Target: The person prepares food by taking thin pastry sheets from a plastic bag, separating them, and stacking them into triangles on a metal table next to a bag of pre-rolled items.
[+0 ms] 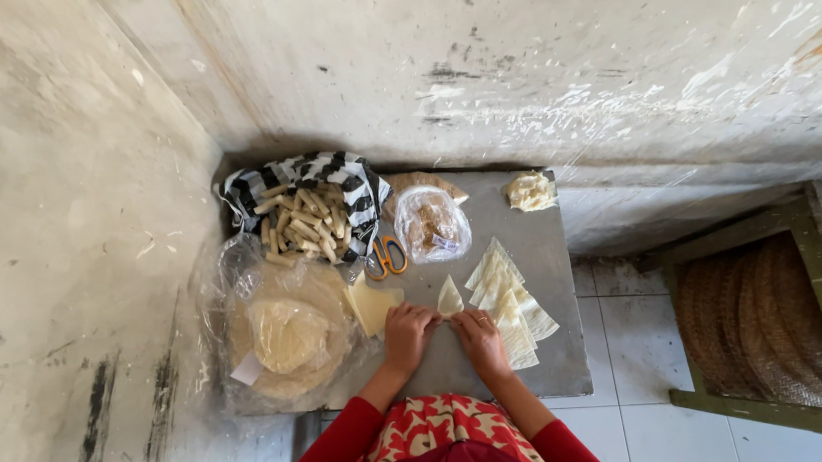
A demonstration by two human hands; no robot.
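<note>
My left hand [407, 334] and my right hand [481, 340] rest side by side on a small grey table [564, 306]. Their fingertips meet on a pale triangular pastry sheet [450, 298] lying between them. Right of my right hand lies a fanned row of more cut pastry triangles [510, 296]. A short stack of pale sheets [371, 306] sits just left of my left hand. Both arms are in red sleeves.
A black-and-white striped bag [341, 179] holds several rolled pastry sticks [303, 221]. Orange-handled scissors [388, 256], a clear bag of filling [430, 225], a dough lump [531, 190] and round wrappers in plastic [285, 334] share the table. Walls close in left and behind; a green wooden frame [766, 406] stands right.
</note>
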